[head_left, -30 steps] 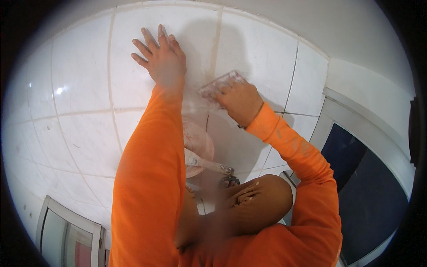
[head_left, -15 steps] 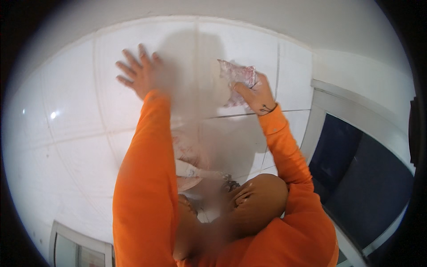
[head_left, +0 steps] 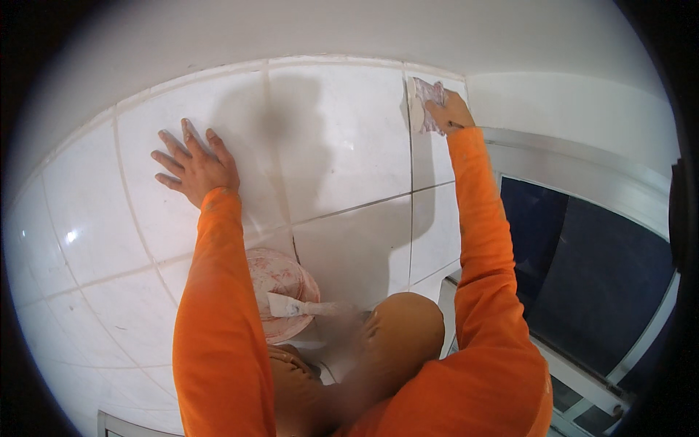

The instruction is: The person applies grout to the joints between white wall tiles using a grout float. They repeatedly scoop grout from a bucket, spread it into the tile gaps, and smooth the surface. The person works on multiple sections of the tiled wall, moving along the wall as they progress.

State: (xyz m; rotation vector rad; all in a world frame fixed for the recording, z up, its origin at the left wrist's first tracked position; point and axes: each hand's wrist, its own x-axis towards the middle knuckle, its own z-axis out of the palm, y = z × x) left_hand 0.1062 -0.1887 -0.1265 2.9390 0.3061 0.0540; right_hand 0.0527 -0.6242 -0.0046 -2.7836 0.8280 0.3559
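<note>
My left hand (head_left: 196, 169) lies with its fingers spread on a white tile (head_left: 349, 146), holding nothing. Farther right, my right hand (head_left: 454, 113) grips a flat spreader (head_left: 428, 109) with a pale edge and a crumpled, pink-and-white smeared back. Its edge meets the tiles along the dark upright joint between two of them, close to the top border. Fingers and thumb close round its right part, so that side is partly hidden. Below and between my arms sits a round tub (head_left: 312, 285) smeared with pinkish paste, and a putty knife (head_left: 289, 306) lies across it.
Pale filled joints run between the tiles on the left; darker joints lie on the right. A white frame with dark panels (head_left: 604, 269) stands at the right. My bent knee (head_left: 408, 328) is close to the tub. A plain white wall (head_left: 349, 29) adjoins the tiles' far edge.
My right hand has carried the spreader right and upward to the dark joint. My left hand remains spread on the tile. The view has shifted, showing more of the tub and putty knife.
</note>
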